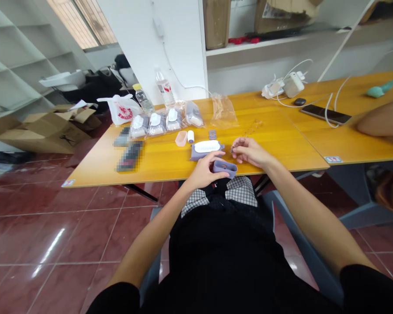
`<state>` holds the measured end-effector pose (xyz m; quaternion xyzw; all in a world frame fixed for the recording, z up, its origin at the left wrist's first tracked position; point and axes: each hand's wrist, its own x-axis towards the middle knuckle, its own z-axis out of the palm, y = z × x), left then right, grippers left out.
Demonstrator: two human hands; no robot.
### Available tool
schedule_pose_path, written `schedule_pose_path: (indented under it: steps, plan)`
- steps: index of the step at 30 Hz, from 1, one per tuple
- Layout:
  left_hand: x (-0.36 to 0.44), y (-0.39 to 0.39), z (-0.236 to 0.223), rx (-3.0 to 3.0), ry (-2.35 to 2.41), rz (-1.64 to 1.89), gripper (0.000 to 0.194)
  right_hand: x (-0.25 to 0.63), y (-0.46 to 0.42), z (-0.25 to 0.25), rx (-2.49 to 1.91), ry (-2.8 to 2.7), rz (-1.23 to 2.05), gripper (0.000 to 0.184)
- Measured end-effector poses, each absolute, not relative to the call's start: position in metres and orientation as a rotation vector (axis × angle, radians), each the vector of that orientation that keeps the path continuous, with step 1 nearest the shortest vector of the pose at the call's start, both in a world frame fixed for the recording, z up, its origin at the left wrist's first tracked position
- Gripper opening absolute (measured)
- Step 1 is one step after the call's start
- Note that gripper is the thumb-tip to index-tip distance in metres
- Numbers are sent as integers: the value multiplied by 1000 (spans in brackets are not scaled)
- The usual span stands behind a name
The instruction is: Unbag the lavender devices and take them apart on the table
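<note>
The black shirt point(225, 261) is closest, with check shorts point(242, 192) past it. Two bare arms reach out to the yellow table point(165, 163).

The left hand point(205, 172) is curled part way, and its thumb and fingers hold a purple cup point(229, 171). The cup is near the front edge of the table, tipped so we can see into its open top. The right hand point(249, 152) is just to the right of it. Its fingers are bent, with the tips close together on a tiny bit point(232, 149). The bit is too small for me to tell what it is.

Just behind the left hand is a purple case point(196, 154) with a white top point(208, 147). Behind that are a pink cup point(181, 138), a white tube point(191, 136) standing next to it, and a small purple part point(212, 134).

Further back, four wrapped packs point(157, 124) sit in a row. A see-through bag point(223, 111) is on their right. Two bottles point(164, 89) stand behind the packs, and a white bag point(121, 110) is on the left. Two blurred things point(130, 156) lie in front of it.

Over on the right are white plugs point(293, 84), a mouse point(300, 101), a phone point(325, 114) and another person's arm point(384, 117).
</note>
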<state>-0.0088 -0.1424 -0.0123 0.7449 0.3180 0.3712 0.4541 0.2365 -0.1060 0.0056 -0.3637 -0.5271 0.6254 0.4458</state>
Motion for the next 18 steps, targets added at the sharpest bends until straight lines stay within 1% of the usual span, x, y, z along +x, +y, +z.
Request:
schedule_pose_path:
  steps: [4, 6, 10, 13, 15, 18]
  plan:
    - [-8, -144, -12, 1811, 795, 930, 73, 240, -104, 12, -1151, -1452, 1549, 36]
    - [-7, -145, -13, 1807, 791, 936, 72, 246, -99, 15, -1296, -1586, 1508, 38]
    - [-8, -146, -12, 1810, 800, 932, 71, 252, -79, 19, -1549, -1778, 1313, 42]
    - [-8, -146, -12, 1828, 829, 934, 71, 243, -61, 19, -1719, -1866, 1136, 42]
    - [-8, -146, -11, 1836, 830, 943, 70, 235, -52, 19, -1764, -1915, 1041, 41]
    - [-6, -148, -11, 1838, 829, 950, 68, 225, -51, 17, -1739, -1911, 953, 45]
